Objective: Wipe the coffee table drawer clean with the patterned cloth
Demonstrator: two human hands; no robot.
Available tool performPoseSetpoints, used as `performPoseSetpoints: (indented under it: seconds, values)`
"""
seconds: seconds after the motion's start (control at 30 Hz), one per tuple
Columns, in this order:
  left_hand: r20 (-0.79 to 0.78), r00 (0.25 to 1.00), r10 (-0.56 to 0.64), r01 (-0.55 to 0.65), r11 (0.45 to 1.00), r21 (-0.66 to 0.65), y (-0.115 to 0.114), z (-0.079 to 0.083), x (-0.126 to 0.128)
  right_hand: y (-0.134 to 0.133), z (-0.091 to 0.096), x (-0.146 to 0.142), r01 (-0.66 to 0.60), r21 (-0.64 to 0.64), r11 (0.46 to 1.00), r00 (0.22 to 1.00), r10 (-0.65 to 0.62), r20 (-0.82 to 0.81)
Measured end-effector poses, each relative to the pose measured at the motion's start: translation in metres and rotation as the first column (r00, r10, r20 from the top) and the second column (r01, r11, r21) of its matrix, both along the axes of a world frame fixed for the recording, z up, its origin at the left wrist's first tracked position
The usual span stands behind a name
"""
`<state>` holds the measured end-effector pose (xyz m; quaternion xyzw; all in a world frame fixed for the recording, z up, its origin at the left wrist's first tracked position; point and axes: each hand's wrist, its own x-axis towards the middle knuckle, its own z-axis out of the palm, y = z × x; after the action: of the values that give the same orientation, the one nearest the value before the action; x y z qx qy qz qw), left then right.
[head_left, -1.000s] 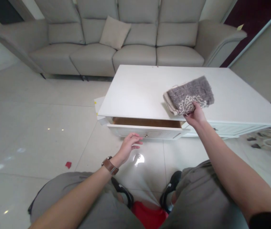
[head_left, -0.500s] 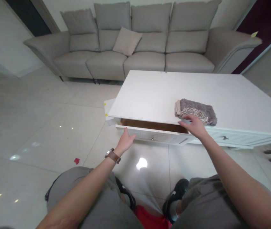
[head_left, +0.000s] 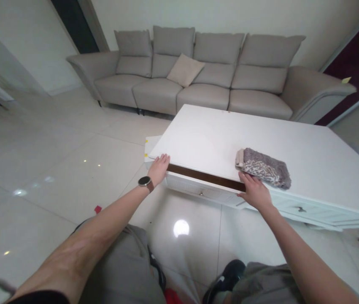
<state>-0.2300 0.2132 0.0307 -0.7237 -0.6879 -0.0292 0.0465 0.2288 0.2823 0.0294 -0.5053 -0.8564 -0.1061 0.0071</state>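
Note:
A white low table (head_left: 204, 139) stands before me with its left drawer (head_left: 198, 191) pulled slightly out, a brown gap showing under the top. My left hand (head_left: 158, 167), a watch on its wrist, lies with fingers stretched on the table's front left corner. My right hand (head_left: 253, 192) rests on the table's front edge above the drawer's right end, fingers apart, holding nothing. Just beyond its fingertips a folded grey patterned cloth (head_left: 264, 171) lies on the tabletop.
A grey sofa (head_left: 204, 82) with a beige cushion (head_left: 185, 69) runs along the far wall behind the table. Shiny tiled floor spreads to the left, with a small red scrap (head_left: 97, 209) on it. A second drawer with a dark handle (head_left: 299, 208) sits at the right.
My right hand set the cloth on the tabletop and let it go, then moved to the front edge. My left hand rose to the table's corner. The drawer gap is narrower.

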Motion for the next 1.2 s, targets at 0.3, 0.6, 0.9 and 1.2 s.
performPoseSetpoints:
  seconds: [0.3, 0.6, 0.9, 1.2]
  values:
    - [-0.206, 0.975, 0.082, -0.089, 0.996, -0.026, 0.032, 0.009, 0.026, 0.000, -0.001, -0.020, 0.062, 0.061, 0.996, 0.985, -0.071, 0.157]
    - [-0.214, 0.972, 0.101, -0.120, 0.990, -0.076, 0.055, 0.001, 0.042, 0.008, 0.007, -0.043, 0.097, 0.043, 0.994, 0.937, -0.106, 0.332]
    - [-0.208, 0.976, 0.066, -0.094, 0.988, -0.127, 0.064, 0.003, 0.043, 0.019, 0.024, -0.087, 0.266, -0.111, 0.957, 0.930, -0.225, 0.292]
    - [-0.112, 0.992, 0.064, -0.076, 0.991, -0.111, 0.066, -0.001, 0.041, 0.021, 0.020, -0.079, 0.198, -0.088, 0.976, 0.939, -0.163, 0.303]
